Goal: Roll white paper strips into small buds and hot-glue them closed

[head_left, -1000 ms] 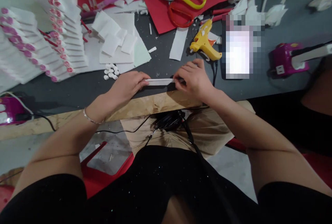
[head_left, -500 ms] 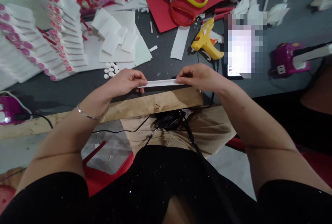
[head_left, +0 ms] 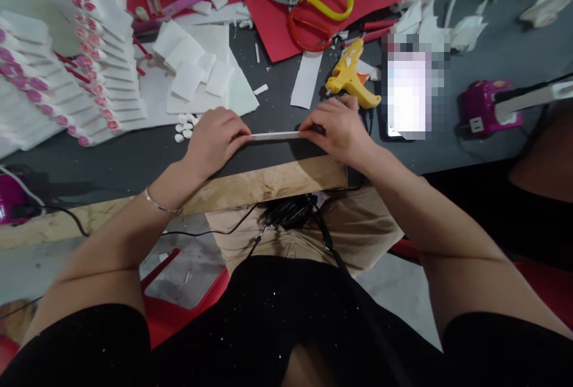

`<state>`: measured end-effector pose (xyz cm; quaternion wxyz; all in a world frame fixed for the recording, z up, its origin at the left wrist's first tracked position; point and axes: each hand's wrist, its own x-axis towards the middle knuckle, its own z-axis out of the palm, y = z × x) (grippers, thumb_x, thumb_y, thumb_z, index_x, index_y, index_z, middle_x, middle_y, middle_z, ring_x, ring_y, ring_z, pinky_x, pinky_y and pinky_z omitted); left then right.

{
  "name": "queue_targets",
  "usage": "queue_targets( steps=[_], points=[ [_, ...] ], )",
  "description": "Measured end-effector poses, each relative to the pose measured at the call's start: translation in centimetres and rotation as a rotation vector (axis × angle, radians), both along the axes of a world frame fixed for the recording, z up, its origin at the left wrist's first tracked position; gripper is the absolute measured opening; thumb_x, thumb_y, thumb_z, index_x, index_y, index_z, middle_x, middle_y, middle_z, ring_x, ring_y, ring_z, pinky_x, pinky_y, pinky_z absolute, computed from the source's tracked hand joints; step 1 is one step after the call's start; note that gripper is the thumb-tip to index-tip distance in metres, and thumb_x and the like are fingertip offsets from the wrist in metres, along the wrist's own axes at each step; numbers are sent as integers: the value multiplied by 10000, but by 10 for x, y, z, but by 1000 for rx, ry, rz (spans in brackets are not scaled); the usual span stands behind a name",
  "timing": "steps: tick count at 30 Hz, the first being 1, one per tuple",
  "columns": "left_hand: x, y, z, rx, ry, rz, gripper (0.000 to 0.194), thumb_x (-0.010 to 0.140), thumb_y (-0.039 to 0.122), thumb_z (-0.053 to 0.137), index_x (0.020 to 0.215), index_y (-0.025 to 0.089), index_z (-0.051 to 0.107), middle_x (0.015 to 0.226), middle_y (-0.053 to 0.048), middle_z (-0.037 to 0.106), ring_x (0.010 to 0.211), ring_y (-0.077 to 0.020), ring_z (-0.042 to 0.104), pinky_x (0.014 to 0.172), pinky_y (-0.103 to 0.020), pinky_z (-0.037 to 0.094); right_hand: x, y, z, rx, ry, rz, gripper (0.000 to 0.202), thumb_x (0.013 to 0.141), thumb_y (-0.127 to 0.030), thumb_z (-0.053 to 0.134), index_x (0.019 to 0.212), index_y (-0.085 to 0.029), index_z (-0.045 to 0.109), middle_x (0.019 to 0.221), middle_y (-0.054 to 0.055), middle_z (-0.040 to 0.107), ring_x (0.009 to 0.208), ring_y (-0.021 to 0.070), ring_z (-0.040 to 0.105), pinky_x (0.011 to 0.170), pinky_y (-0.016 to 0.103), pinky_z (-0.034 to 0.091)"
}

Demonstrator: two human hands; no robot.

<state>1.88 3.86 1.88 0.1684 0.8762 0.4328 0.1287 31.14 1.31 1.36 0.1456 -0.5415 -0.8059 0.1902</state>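
narrow white strip (head_left: 274,135), long axis nine to three o'clock, over dark table (head_left: 250,160); left hand (head_left: 215,139) pinches nine o'clock end, right hand (head_left: 338,128) three o'clock end; both equally near.

The scene is dimly lit, with a cool, greyish cast; the light appears to be thrown from above. A soft shadow is laid on the dark tabletop (head_left: 111,169) beside the fingers of the right hand (head_left: 335,127). The brightest patch is formed by the phone screen (head_left: 407,94), burnt out to white and partly masked by coarse pixel blocks. Small glints are caught on the bracelet (head_left: 155,202) and the black shirt (head_left: 250,315), whose folds are swallowed by darkness. The white strip (head_left: 274,135) is rendered fairly clearly, though fine detail is softened. The arms (head_left: 452,220) are stretched toward the lower corners by wide-angle distortion.
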Motion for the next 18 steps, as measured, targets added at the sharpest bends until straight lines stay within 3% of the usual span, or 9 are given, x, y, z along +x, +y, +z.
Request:
queue_targets(
  steps=[2, 7, 12, 18],
  points=[
    [-2, -2, -2, 126, 56, -54, 320, 1030, 407, 469, 891, 232, 699, 974, -100, 705, 959, -250, 620, 869, -432, 459, 0, -4, 3, 64, -53, 13, 332, 1037, -447, 455, 957, -272, 726, 1054, 63, 720, 1111, 273, 589, 1062, 523, 350],
    [-7, -13, -10, 150, 137, -205, 319, 1043, 273, 395, 961, 249, 702, 969, -90, 714, 939, -232, 628, 796, -405, 446, 1, -20, -1, 42, -132, 125, 450, 1090, -360, 255, 1031, -320, 699, 1089, 17, 714, 1067, 210, 580, 1024, 454, 393],
    [-7, -25, -19, 194, 94, -142, 304, 1036, 347, 477, 905, 212, 717, 934, -106, 721, 888, -234, 624, 759, -386, 449, 6, -28, -9, 141, -210, 182, 470, 1100, -276, 239, 1049, -304, 705, 1099, 8, 733, 991, 180, 579, 969, 413, 385],
    [-6, -35, -21, 155, 75, -65, 329, 1042, 361, 460, 969, 189, 731, 954, -117, 716, 901, -248, 611, 766, -388, 462, 8, -28, -21, 289, -213, 156, 352, 1086, -313, 391, 951, -262, 712, 953, 13, 726, 915, 193, 537, 918, 409, 336]
  ],
)
